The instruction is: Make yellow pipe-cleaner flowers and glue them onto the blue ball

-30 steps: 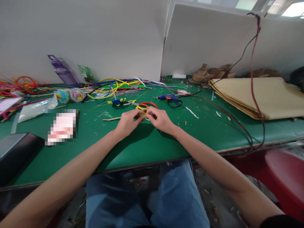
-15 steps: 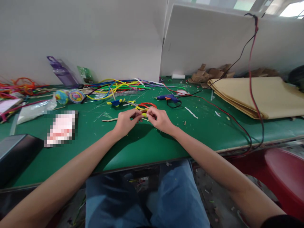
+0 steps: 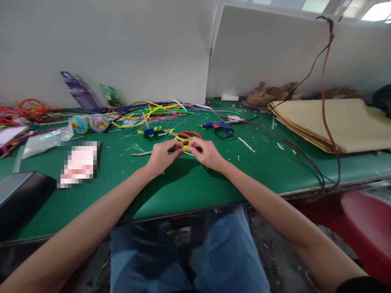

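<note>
Between my fingertips is a small, fuzzy yellow-green piece (image 3: 186,148) that looks like pipe cleaner. My left hand (image 3: 165,156) pinches it from the left, and my right hand (image 3: 205,152) pinches it from the right. Most of it is hidden by the fingers. Just beyond my hands lie orange-handled scissors (image 3: 190,134). A blue and yellow fuzzy figure (image 3: 149,131) rests to their left. A thin wooden stick (image 3: 141,154) shows on the table beside my left hand.
A blue glue gun (image 3: 216,126) lies right of the scissors, its cord nearby. Colourful pipe cleaners (image 3: 152,109) are heaped along the wall by a purple bottle (image 3: 81,94). Brown paper (image 3: 330,124) is stacked at right. A black box (image 3: 27,199) stands at near left.
Both hands stay in nearly the same place, still pinching the yellow-green piece, which shows slightly more between the fingers. The rest of the table looks the same.
</note>
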Available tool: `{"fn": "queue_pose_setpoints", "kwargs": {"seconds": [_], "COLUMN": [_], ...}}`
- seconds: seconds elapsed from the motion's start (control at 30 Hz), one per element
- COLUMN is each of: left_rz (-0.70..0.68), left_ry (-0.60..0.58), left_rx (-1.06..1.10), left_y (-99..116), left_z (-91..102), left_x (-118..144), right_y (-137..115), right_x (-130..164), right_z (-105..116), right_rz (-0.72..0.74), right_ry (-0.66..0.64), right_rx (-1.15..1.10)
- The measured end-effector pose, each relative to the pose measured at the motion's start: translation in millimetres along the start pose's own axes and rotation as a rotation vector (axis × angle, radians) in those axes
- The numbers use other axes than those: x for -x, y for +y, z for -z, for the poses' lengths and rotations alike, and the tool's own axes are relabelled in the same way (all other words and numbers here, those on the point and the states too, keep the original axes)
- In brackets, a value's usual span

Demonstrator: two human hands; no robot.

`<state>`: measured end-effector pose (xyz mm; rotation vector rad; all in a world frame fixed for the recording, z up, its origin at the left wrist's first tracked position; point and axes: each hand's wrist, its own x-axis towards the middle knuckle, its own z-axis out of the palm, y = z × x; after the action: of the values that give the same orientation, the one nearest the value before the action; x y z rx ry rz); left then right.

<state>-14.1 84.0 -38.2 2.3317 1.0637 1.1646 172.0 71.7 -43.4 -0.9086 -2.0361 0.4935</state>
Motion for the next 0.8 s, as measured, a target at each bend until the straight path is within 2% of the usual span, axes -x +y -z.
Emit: {"fn": "queue_pose_setpoints", "kwargs": {"seconds": [0.13,0.27,0.5,0.8], "left_rz": [-0.031,0.019,0.063,0.028], "left_ry": [-0.027,-0.044,-0.058,-0.005], "left_rx": [-0.013,0.058,0.187,0.144], "left_y": [1.8,4.8,8.9,5.7], "left_z": [2.9,4.0,4.8,1.1], "left_x": [-1.8,-2.5,-2.1,0.9], "right_y": [-2.9,-4.7,-4.3,-4.6], "right_x": [-0.5,-0.7,-1.8,-4.1], "right_z": [-0.2,0.4,2.2,2.0], "right_rz": [-0.005,-0.002,-0.091,-0.193], "right_ry": [0.012,0.019,-0.035,-0.131], "right_rx": [0.007,-0.045,-0.259,-0.501]}}
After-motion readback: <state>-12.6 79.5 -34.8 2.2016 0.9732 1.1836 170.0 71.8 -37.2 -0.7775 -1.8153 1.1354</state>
